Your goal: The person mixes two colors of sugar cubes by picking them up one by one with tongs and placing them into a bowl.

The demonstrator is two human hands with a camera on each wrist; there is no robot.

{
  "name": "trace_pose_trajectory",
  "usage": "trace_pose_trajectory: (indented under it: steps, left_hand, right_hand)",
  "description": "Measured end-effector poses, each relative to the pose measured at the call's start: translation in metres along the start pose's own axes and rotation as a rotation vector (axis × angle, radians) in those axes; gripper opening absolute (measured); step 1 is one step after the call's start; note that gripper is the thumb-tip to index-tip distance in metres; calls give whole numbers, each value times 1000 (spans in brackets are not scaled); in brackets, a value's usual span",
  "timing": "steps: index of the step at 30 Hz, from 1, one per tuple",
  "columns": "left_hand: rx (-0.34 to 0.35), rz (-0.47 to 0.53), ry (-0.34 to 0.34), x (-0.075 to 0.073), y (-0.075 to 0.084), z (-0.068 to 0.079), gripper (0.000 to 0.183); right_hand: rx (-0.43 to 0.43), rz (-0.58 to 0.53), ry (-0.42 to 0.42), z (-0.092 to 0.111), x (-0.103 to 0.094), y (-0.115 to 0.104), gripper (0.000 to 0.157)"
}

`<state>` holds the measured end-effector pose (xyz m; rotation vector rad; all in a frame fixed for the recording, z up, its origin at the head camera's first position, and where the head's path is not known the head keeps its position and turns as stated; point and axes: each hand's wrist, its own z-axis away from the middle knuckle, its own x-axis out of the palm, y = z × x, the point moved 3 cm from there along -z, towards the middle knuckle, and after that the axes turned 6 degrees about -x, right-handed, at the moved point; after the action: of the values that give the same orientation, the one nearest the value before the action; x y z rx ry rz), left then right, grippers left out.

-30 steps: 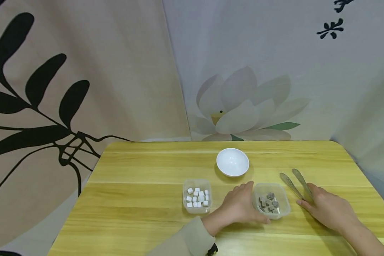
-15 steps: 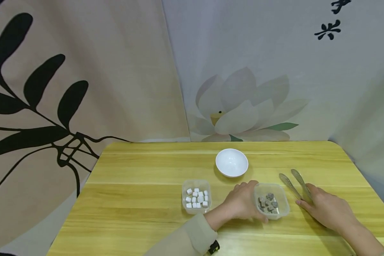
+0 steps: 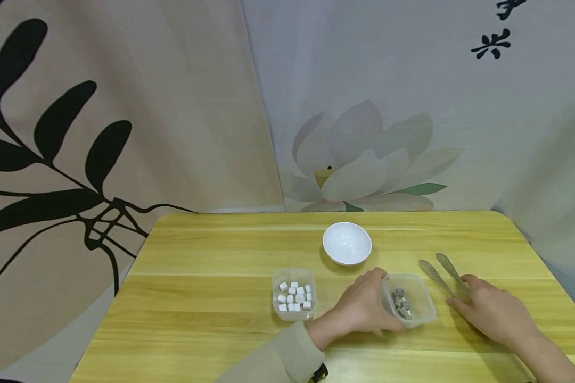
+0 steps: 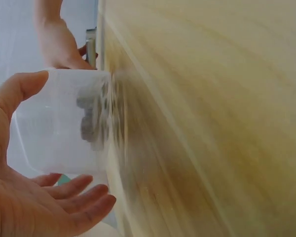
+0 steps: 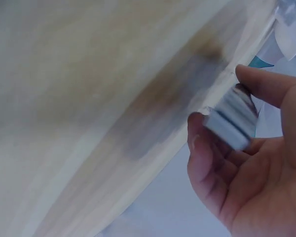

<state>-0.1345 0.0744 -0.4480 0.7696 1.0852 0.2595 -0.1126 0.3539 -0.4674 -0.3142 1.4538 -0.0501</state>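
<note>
My left hand (image 3: 366,303) holds a clear plastic container (image 3: 424,306) by its left side, thumb near and fingers on the far side. Several small grey cubes (image 3: 402,307) lie bunched in the container's left part. In the left wrist view the thumb presses one wall of the container (image 4: 49,128), fingers spread along the opposite one. My right hand (image 3: 493,311) grips metal tongs (image 3: 433,274) by the bent end, their two patterned arms apart and pointing away. The right wrist view shows the tongs' silver bend (image 5: 232,121) between thumb and fingers.
A second clear container (image 3: 294,315) with several white cubes (image 3: 294,295) stands left of my left hand. Behind the containers is a white bowl (image 3: 347,243). All stand on a wooden table (image 3: 201,308), with a printed curtain (image 3: 196,106) along its back edge.
My left hand has closed in around the container, which has shifted slightly right. The grey cubes have slid toward its left side. The right hand with the tongs has barely moved.
</note>
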Motion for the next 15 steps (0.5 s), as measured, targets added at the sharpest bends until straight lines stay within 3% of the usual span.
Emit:
trace_pose_trajectory:
  steps: [4, 10, 15]
  left_hand:
    - [14, 47, -5, 0, 1, 2, 92]
    - [102, 99, 7, 2, -1, 3, 95]
    - [132, 143, 4, 5, -2, 4, 94]
  right_hand:
    - [14, -26, 6, 1, -5, 1, 69]
    - [26, -55, 25, 3, -9, 1, 69]
    - [34, -50, 27, 4, -10, 1, 71]
